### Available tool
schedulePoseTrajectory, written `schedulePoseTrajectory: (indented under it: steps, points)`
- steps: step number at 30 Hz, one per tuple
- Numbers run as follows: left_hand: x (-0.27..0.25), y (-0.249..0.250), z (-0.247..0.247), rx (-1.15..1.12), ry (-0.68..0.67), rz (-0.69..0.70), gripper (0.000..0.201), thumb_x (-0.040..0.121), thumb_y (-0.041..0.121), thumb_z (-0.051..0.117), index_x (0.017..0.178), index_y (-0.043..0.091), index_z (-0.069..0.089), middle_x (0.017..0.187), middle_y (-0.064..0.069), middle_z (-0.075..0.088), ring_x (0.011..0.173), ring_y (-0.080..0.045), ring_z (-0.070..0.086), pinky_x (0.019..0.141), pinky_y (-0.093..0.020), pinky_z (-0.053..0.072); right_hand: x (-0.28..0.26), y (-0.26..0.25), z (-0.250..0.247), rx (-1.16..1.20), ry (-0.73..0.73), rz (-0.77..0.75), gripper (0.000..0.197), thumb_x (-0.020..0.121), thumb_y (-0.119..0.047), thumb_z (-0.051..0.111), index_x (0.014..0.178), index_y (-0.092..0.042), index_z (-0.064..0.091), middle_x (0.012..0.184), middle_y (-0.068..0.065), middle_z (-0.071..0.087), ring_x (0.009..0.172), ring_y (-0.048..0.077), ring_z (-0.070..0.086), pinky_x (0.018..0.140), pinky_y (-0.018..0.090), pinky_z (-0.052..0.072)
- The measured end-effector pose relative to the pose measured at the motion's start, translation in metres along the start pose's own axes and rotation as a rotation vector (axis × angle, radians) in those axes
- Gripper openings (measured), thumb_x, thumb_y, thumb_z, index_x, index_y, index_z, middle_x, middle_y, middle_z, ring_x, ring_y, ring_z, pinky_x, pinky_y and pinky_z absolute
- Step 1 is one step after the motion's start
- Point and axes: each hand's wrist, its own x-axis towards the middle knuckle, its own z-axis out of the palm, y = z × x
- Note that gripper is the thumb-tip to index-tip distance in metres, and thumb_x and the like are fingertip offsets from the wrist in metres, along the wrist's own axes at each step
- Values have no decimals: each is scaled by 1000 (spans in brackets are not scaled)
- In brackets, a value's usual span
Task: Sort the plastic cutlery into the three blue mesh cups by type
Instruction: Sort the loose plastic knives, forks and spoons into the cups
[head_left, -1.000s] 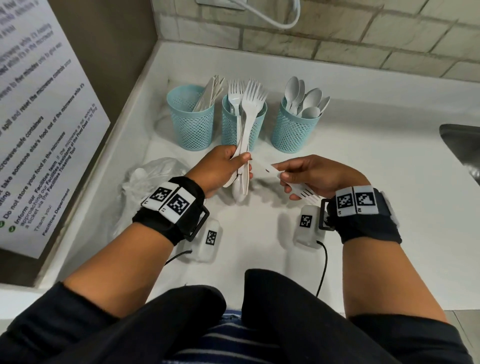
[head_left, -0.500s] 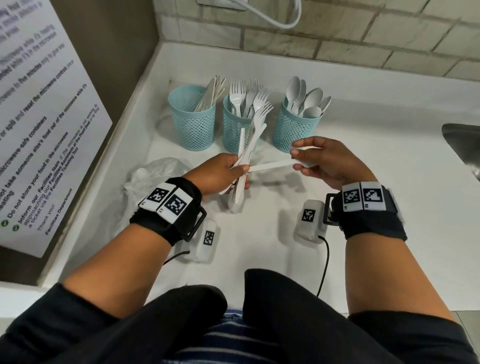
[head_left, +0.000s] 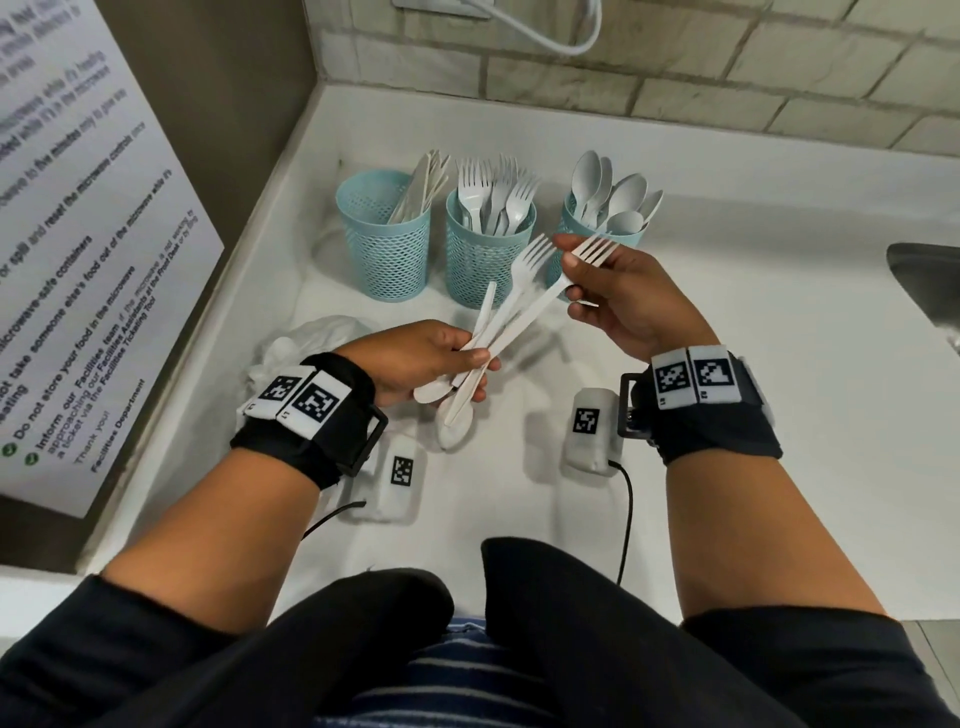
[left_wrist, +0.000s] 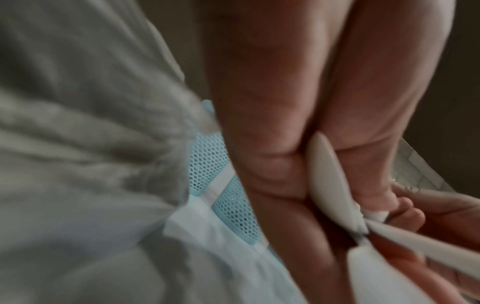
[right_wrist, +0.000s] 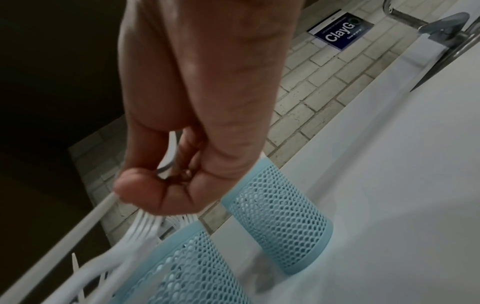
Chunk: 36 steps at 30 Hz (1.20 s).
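Observation:
Three blue mesh cups stand in a row: the left cup (head_left: 382, 244) holds knives, the middle cup (head_left: 488, 254) forks, the right cup (head_left: 576, 231) spoons. My left hand (head_left: 467, 364) grips a bundle of white cutlery (head_left: 498, 312) with a knife, a fork and spoons whose bowls hang below the fingers. My right hand (head_left: 569, 273) pinches one white fork (head_left: 592, 249) at its neck, tines up and to the right, in front of the spoon cup. Its handle slants down across the left fingers. In the left wrist view a spoon bowl (left_wrist: 330, 181) shows between the fingers.
A crumpled plastic bag (head_left: 317, 338) lies left of my left hand. A steel sink (head_left: 930, 291) sits at the right edge. A wall with a printed notice (head_left: 78, 260) bounds the left, a brick wall the back. The white counter (head_left: 753, 364) runs right.
My right hand rose toward the cups and swung its fork from level to tines up and right. The left hand's bundle tilted to the right.

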Motion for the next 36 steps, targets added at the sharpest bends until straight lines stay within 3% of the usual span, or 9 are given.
schedulePoseTrajectory:
  steps: [6, 10, 14, 20, 27, 29, 31, 36]
  points:
    - [-5, 2, 0, -46, -89, -18, 18, 95, 8, 43, 94, 6, 60, 66, -4, 56, 58, -9, 61, 61, -25, 57, 3, -5, 2, -33, -81, 78, 14, 93, -9, 51, 98, -16, 62, 56, -12, 55, 48, 1, 47, 50, 13, 47]
    - [-5, 3, -1, -63, -113, -14, 17, 95, 7, 43, 97, 5, 60, 69, -6, 53, 59, -10, 61, 62, -28, 57, 6, -6, 0, -66, -86, 106, 12, 93, -10, 52, 98, -14, 62, 58, -11, 55, 46, 2, 46, 48, 13, 47]
    - [-5, 3, -1, -61, -110, -1, 18, 95, 7, 43, 98, 5, 60, 64, -2, 58, 59, -10, 61, 64, -26, 58, 10, -6, 4, -103, -106, 129, 9, 93, -11, 53, 88, -13, 60, 73, 0, 52, 46, 2, 47, 48, 14, 47]
    - [-4, 1, 0, -40, -72, -3, 17, 95, 10, 45, 98, 7, 61, 67, -2, 58, 62, -10, 61, 67, -29, 56, 16, -1, 14, -132, -105, 144, 8, 91, -10, 56, 86, -14, 61, 73, 1, 54, 46, 1, 49, 48, 12, 47]
    - [-4, 1, -1, -98, -10, 18, 14, 93, 7, 47, 93, 9, 61, 63, 1, 58, 61, -9, 61, 68, -32, 56, 28, 3, 21, -142, 41, 96, 10, 91, -9, 56, 83, -15, 57, 79, 4, 56, 54, 7, 41, 43, 13, 35]
    - [-6, 3, -3, -130, 11, 36, 14, 93, 4, 47, 94, 7, 60, 64, 1, 56, 59, -9, 60, 67, -31, 57, 33, -4, 21, -134, 51, 63, 10, 92, -9, 53, 84, -14, 57, 86, 9, 61, 48, 4, 44, 44, 14, 37]
    - [-8, 5, -6, -174, 35, 50, 14, 93, 1, 45, 94, 6, 58, 66, -1, 53, 56, -7, 60, 63, -31, 58, 38, -16, 21, -106, 81, 24, 12, 93, -9, 52, 84, -13, 58, 82, 6, 64, 45, 2, 50, 47, 16, 42]
    - [-10, 7, -14, -211, 89, 62, 13, 93, 2, 45, 91, 7, 57, 70, -6, 49, 54, -7, 60, 60, -31, 59, 51, -58, 20, 18, 386, -233, 9, 91, -8, 53, 84, -13, 55, 78, 6, 60, 58, 12, 58, 55, 22, 51]
